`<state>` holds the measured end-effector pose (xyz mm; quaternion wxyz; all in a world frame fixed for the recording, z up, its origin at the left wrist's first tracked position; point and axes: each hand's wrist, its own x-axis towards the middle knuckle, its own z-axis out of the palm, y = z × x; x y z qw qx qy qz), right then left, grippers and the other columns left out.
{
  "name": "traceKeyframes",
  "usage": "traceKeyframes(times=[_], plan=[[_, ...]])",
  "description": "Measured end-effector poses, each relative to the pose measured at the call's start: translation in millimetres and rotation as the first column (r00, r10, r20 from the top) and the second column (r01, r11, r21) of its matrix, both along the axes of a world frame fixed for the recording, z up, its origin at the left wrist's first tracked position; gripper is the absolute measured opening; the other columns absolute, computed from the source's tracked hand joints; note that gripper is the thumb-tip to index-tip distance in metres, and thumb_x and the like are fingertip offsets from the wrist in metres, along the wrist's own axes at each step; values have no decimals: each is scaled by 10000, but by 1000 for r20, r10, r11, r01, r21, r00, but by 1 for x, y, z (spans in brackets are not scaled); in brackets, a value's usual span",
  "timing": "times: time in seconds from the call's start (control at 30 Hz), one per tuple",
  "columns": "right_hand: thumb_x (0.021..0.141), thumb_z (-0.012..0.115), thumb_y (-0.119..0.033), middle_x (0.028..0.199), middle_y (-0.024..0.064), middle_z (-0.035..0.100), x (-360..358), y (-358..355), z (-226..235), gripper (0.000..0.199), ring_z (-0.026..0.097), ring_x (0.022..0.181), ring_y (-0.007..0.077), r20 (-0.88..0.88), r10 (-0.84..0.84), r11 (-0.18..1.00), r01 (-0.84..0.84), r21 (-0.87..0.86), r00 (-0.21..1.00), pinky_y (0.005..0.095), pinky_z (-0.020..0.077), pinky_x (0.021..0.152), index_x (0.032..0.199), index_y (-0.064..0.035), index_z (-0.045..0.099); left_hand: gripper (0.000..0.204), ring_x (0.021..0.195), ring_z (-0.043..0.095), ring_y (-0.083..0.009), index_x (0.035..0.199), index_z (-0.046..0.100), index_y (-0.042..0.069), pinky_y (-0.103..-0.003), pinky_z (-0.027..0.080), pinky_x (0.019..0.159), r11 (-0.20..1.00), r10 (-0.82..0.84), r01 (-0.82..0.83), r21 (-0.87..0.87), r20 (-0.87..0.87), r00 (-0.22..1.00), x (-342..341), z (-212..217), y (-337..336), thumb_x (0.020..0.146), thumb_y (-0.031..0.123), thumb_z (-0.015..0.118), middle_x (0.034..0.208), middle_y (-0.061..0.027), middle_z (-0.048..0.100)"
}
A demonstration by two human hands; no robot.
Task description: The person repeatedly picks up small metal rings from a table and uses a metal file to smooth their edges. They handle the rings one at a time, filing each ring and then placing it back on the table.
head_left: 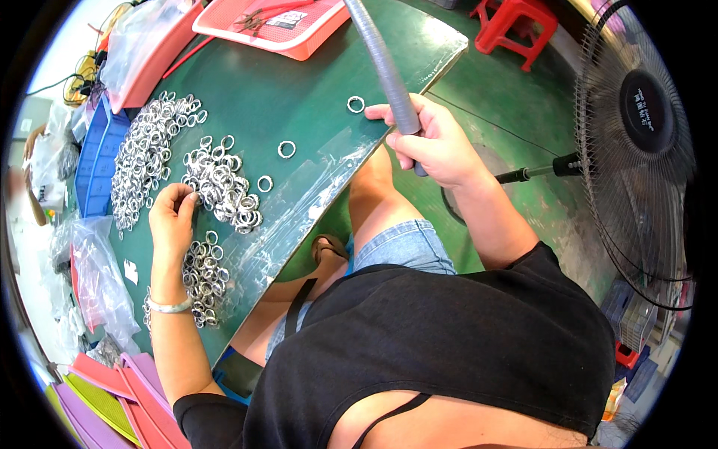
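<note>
My right hand (pixel 437 142) is closed round the lower end of a long grey ring mandrel (pixel 389 71), which slants up and away over the table edge. One finger of that hand points out toward a loose silver ring (pixel 355 105). At the left edge of the middle pile of silver rings (pixel 221 179), my left hand (pixel 172 209) has thumb and fingertips pinched together; what lies between them is hidden. Two more single rings, one farther (pixel 286 150) and one nearer (pixel 265 183), lie right of that pile. Nearer me is a smaller ring pile (pixel 206 277).
A large heap of rings (pixel 149 142) spreads at the left beside a blue bin (pixel 99 161). Across the green table (pixel 314 63) stands a pink tray (pixel 262 45) with pliers. Right of me are a black fan (pixel 636 150) and a red stool (pixel 516 30). Stacked coloured trays (pixel 120 396) sit lower left.
</note>
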<state>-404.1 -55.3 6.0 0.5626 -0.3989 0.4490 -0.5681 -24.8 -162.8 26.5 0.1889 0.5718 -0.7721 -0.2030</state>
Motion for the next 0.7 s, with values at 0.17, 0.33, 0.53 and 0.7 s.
traceKeyframes(times=[0.17,0.33,0.53,0.7], plan=[[792,522,26,784,13,533,-5,10,5,248,474,564,52,-45,27,1000,-27,-1,999,202,398,483,1039,11,525,48,704,502,-65,897,581,21,-203,411,632,999,39,-36,19,-200,979,14,-4,-3,851,32,574,789,7,563],[790,530,15,790,2,535,-1,20,7,242,478,591,40,-79,71,997,-73,-20,994,191,409,495,1032,2,546,99,795,562,-103,975,579,40,-227,443,711,970,171,-19,243,-623,763,17,10,10,899,92,540,909,-40,609],[784,544,-1,821,-5,548,27,34,16,201,490,629,31,-188,220,974,-227,-18,957,176,428,502,984,-21,553,188,889,566,-195,1042,566,-6,-301,461,783,879,298,370,301,-952,67,5,24,38,916,124,514,1084,-167,590],[771,577,41,882,8,553,51,41,13,311,520,729,35,-229,442,892,-451,13,867,170,422,569,1074,23,511,182,859,551,-199,1051,567,24,-315,463,769,858,345,457,233,-922,-179,0,24,56,903,126,537,1027,-150,591]])
